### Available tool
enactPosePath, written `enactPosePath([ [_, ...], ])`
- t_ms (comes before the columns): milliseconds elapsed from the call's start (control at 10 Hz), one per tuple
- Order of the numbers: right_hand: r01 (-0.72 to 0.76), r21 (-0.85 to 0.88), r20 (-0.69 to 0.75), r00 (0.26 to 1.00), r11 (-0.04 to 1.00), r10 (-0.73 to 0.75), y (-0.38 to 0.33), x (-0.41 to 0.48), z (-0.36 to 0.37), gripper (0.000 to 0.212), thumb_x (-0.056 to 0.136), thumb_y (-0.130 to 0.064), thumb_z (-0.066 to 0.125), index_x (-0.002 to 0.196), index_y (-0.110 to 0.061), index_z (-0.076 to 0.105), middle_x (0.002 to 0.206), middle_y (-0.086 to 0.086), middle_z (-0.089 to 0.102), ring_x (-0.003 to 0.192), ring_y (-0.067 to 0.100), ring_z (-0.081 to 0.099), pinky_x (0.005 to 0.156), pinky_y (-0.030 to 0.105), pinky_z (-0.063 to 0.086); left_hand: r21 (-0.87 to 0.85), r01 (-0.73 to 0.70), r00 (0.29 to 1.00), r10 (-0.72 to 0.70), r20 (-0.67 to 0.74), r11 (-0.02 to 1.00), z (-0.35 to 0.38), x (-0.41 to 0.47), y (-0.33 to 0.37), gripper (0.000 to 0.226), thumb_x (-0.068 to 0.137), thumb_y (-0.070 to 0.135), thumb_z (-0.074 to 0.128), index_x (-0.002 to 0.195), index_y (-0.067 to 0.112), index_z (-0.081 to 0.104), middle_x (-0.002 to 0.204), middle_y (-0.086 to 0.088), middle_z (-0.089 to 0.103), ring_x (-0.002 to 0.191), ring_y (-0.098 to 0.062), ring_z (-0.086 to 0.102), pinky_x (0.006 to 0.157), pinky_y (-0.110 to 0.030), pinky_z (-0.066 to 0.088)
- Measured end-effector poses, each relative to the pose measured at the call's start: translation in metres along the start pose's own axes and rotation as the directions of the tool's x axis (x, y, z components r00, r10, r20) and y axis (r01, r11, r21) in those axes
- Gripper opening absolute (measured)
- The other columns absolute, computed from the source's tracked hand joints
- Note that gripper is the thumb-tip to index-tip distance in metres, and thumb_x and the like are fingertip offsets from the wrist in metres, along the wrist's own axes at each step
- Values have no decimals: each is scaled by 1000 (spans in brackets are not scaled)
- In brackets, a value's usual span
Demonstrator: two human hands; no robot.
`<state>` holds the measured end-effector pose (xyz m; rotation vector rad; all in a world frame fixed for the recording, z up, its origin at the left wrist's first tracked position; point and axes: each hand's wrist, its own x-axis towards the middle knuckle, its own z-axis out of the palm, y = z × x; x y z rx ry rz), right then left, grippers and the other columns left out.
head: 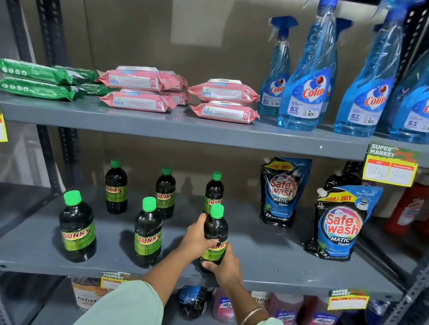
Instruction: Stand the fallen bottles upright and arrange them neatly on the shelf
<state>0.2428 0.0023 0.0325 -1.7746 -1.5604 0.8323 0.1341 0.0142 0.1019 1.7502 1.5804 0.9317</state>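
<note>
Several dark Sunny bottles with green caps stand upright on the grey middle shelf [264, 266]. Three stand in a back row: left [116, 188], centre [165, 193], right [214, 191]. The front row has one at the left [78, 227] and one in the middle [148, 234]. A third front bottle [216, 229] is upright near the shelf's front edge, held by both hands. My left hand [197, 239] wraps its left side at the shoulder. My right hand [224, 265] grips its base from the right.
Two Safewash pouches [281, 190] [342, 223] stand right of the bottles. Red bottles [409, 211] are at far right. The upper shelf holds wipes packs [139, 88] and blue Colin spray bottles [309, 87]. Price tags [390, 167] hang on shelf edges. More bottles sit below.
</note>
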Motion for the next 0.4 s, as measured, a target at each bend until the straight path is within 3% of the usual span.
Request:
enactPosePath([
  [200, 0, 11, 16, 1000, 1000, 0, 1, 4, -2, 59, 71, -26, 78, 117, -17, 43, 109, 5, 67, 102, 26, 61, 79, 32, 47, -5, 8, 1000, -8, 2, 1000, -1, 0, 1, 55, 72, 7, 72, 117, 10, 41, 115, -15, 61, 107, -29, 57, 88, -34, 46],
  [300, 53, 90, 63, 996, 995, -59, 1, 2, -5, 69, 67, -25, 82, 121, -16, 39, 117, 6, 63, 110, 28, 59, 93, 41, 47, 3, -26, 999, 26, 29, 1000, -2, -3, 2, 57, 74, 13, 72, 121, 10, 39, 120, -16, 59, 112, -31, 54, 93, -38, 45],
  [400, 117, 165, -15, 993, 979, -116, -8, -2, -9, 84, 67, -29, 82, 133, -14, 33, 129, 9, 55, 121, 30, 52, 102, 44, 42, 21, -27, 999, 28, -44, 999, -5, -9, 3, 62, 81, 27, 65, 132, 14, 33, 132, -14, 51, 121, -31, 48, 97, -42, 42],
])
